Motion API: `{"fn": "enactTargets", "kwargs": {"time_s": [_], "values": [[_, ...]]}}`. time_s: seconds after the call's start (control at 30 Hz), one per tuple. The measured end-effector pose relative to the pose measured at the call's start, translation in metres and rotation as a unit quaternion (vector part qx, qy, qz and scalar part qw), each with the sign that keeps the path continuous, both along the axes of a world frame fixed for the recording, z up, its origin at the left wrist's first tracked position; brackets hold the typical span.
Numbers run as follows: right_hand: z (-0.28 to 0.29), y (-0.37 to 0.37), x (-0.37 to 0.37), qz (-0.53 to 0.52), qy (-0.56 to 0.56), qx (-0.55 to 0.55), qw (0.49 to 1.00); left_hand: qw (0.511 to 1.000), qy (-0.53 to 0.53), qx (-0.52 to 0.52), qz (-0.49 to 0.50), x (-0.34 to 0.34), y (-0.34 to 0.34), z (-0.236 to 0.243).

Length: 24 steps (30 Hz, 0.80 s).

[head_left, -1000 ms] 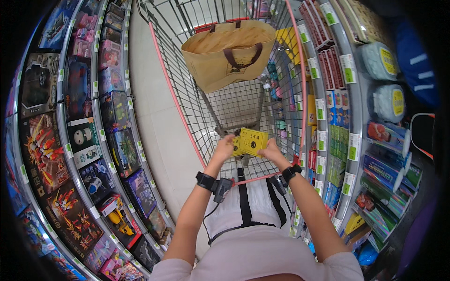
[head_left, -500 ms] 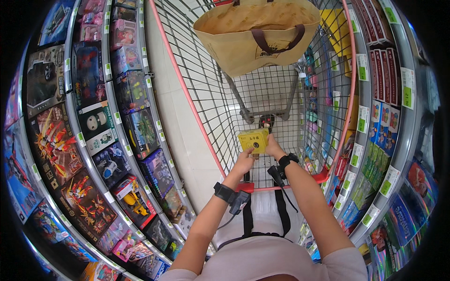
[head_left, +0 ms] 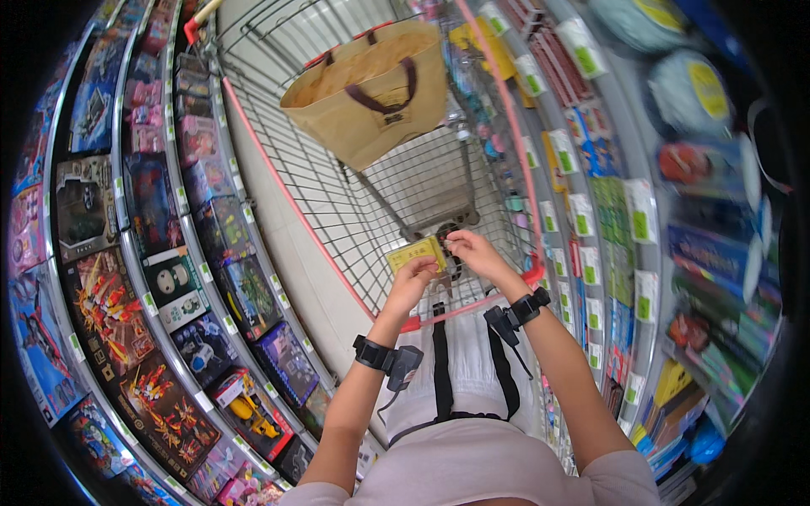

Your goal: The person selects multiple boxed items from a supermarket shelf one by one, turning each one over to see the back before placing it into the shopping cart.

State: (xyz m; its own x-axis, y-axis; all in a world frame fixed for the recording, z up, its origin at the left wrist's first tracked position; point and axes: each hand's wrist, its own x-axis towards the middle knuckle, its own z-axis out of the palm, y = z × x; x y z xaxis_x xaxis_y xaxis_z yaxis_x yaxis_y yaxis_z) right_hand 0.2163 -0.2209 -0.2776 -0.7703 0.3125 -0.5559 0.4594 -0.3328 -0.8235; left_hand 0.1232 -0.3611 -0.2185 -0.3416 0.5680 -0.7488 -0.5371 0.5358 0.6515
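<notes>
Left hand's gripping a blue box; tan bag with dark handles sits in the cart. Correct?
One error: the box is yellow, not blue, as the head view shows. The left hand does grip it, and the tan bag with dark handles does sit in the cart.

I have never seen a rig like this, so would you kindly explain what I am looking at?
There is no robot: these are a person's bare hands, seen from a downward-looking fisheye camera worn on the head, so straight edges look bent. The left hand holds a yellow box above the near end of a wire shopping cart. The right hand is beside it, fingers curled; whether it grips anything is unclear. Farther forward, the cart carries a tan bag with dark handles. Boxed toys line the person's left.
</notes>
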Motion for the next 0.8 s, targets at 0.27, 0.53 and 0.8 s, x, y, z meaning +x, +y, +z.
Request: {"fn": "enactTargets", "kwargs": {"time_s": [0.27, 0.53, 0.8], "values": [[0.152, -0.003, 0.155, -0.104, 0.084, 0.091, 0.987, 0.991, -0.031, 0.122, -0.053, 0.103, 0.025, 0.076], [0.261, -0.033, 0.342, -0.258, 0.126, 0.132, 0.949, 0.939, 0.001, 0.267, -0.217, 0.228, 0.069, 0.153], [0.293, -0.057, 0.424, -0.392, 0.206, 0.233, 0.866, 0.722, 0.525, 0.381, -0.239, 0.320, 0.113, 0.187]]}}
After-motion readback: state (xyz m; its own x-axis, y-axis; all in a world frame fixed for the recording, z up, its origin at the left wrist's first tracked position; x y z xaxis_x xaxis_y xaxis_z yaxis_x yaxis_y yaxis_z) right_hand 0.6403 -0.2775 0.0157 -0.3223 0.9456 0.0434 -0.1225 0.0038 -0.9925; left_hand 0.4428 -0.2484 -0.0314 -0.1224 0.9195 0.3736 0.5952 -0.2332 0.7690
